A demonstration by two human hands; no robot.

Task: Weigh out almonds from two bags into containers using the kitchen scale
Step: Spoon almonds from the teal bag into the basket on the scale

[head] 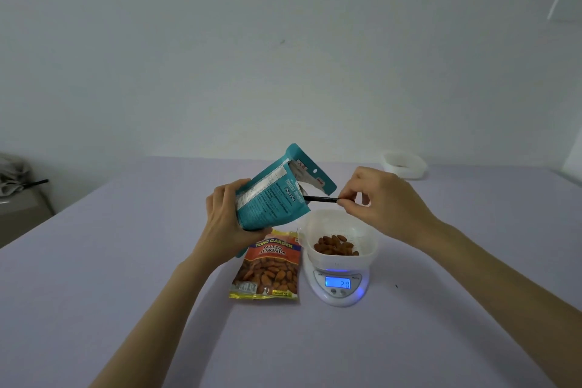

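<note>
My left hand (225,220) grips a teal almond bag (274,195), tilted with its torn mouth toward the right, above the table. My right hand (374,198) pinches the end of a thin black utensil handle (321,199); its other end is inside the bag's mouth, hidden. Below sits a white plastic container (362,230) holding several almonds (335,246), on a white kitchen scale (341,285) with a lit blue display. A red and yellow salted almonds bag (267,268) lies flat to the left of the scale.
A second white container (404,164) stands at the table's far right. The table is covered in a pale lilac cloth (157,261). A grey unit with cloth on it (19,195) stands off the left edge.
</note>
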